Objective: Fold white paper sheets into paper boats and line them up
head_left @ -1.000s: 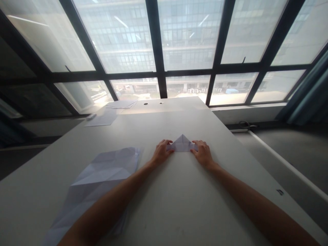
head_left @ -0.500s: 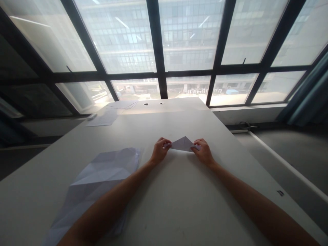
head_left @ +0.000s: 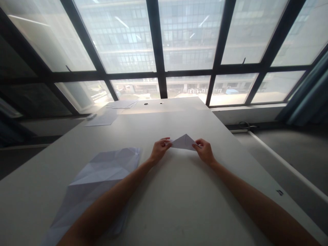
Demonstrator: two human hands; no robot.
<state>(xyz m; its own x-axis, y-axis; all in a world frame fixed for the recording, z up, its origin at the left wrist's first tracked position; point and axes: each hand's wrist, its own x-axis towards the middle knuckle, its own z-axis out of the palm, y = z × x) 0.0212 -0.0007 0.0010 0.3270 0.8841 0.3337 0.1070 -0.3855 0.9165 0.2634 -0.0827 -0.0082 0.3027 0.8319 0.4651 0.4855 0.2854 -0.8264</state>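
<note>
A small folded white paper triangle point(head_left: 183, 142) is lifted a little off the white table point(head_left: 179, 198), its point facing away from me. My left hand point(head_left: 159, 150) pinches its left corner, thumb and fingers closed on the paper. My right hand point(head_left: 204, 151) pinches its right corner the same way. Both forearms reach forward over the table from the near edge.
A stack of creased white sheets point(head_left: 101, 177) lies on the table to the left of my left arm. More flat sheets point(head_left: 104, 119) lie at the far left end near two round holes point(head_left: 146, 103). Large dark-framed windows stand beyond; the table's right edge drops to the floor.
The folded paper, earlier pressed flat on the table under both hands, has been lifted at its corners and turned over, its smooth side now showing.
</note>
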